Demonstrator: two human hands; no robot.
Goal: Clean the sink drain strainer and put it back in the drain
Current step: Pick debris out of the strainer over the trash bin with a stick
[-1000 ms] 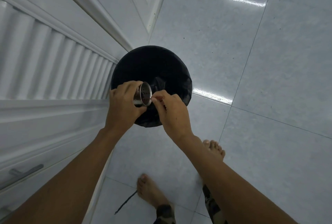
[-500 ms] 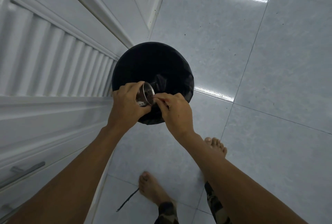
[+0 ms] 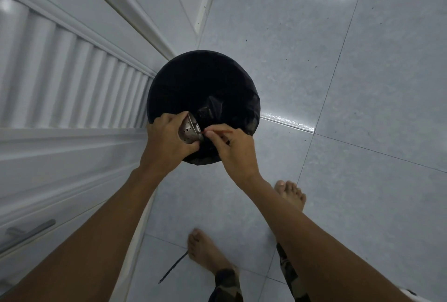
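Observation:
My left hand [image 3: 167, 139] grips the metal drain strainer [image 3: 189, 130], a small perforated steel cup, tilted on its side over a bin lined with a black bag [image 3: 203, 88]. My right hand [image 3: 232, 147] is at the strainer's rim, thumb and forefinger pinched together on its edge. What the fingers pinch is too small to tell. The strainer's inside is hidden from view.
White cabinet doors with ribbed panels [image 3: 67, 88] run along the left, with a metal handle [image 3: 26, 234] low down. Pale glossy floor tiles [image 3: 338, 84] spread to the right. My bare feet [image 3: 208, 251] stand just behind the bin. A thin dark strip [image 3: 173, 268] lies on the floor.
The strainer has been tipped further over, its open mouth turning away toward the bin so its perforated side now faces up. Both hands have stayed over the bin's near edge.

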